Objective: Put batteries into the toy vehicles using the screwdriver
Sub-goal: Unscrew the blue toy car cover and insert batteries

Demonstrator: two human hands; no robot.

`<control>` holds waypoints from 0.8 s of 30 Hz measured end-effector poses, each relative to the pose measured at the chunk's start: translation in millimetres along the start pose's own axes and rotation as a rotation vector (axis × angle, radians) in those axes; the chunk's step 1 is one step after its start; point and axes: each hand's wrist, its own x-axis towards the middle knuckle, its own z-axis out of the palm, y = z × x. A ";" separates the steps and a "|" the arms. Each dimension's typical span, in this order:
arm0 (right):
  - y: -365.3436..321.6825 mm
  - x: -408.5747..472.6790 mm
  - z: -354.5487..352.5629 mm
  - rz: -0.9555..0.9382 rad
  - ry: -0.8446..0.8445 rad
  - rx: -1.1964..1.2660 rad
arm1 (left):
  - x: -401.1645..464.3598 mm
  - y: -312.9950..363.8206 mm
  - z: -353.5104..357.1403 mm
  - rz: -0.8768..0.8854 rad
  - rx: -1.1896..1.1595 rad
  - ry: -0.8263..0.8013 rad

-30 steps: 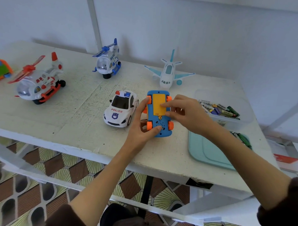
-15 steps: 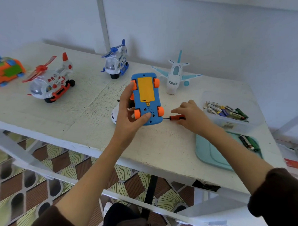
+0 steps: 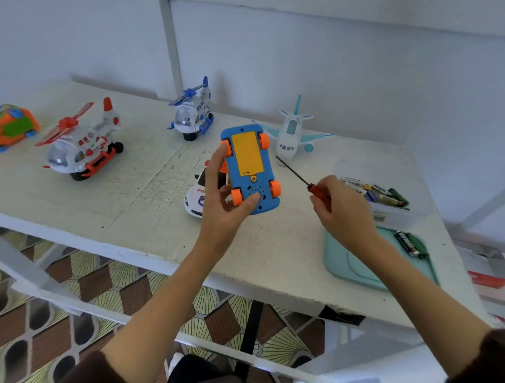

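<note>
My left hand (image 3: 224, 210) grips a blue toy car (image 3: 251, 168) above the table, underside up, showing its orange wheels and yellow battery cover. My right hand (image 3: 343, 212) holds a screwdriver (image 3: 298, 176) by its red handle; the dark shaft points up-left, its tip a short way right of the car and apart from it. A clear tub of batteries (image 3: 375, 193) stands to the right, and two green batteries (image 3: 411, 244) lie on a teal tray (image 3: 355, 268).
A white police car (image 3: 194, 194) sits partly hidden behind my left hand. Farther back stand a white airplane (image 3: 291, 135), a blue helicopter (image 3: 192, 116), a red helicopter (image 3: 79, 143) and an orange vehicle (image 3: 8, 127). The table's front edge (image 3: 127, 252) runs below my wrists.
My left hand lifted the blue car off the table and tilted its underside toward me. My right hand picked the screwdriver up from the table and raised it beside the car.
</note>
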 end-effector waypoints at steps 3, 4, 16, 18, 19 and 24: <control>2.7 -14.6 -14.7 0.056 0.122 0.024 | 3.1 -12.0 11.9 -0.003 0.014 -0.053; 3.6 -18.6 -19.6 0.059 0.167 0.025 | 3.5 -17.0 14.8 0.001 0.030 -0.078; 16.2 -50.0 -34.4 -0.171 0.242 0.140 | 11.1 -67.3 19.9 0.108 0.327 -0.184; 13.9 -50.3 -33.9 -0.169 0.229 0.154 | 10.4 -68.7 19.2 0.102 0.358 -0.170; 12.2 -50.1 -34.1 -0.168 0.228 0.159 | 10.2 -69.1 18.7 0.102 0.372 -0.163; 5.9 -46.4 -35.8 -0.155 0.223 0.163 | 9.1 -66.9 18.5 0.103 0.386 -0.176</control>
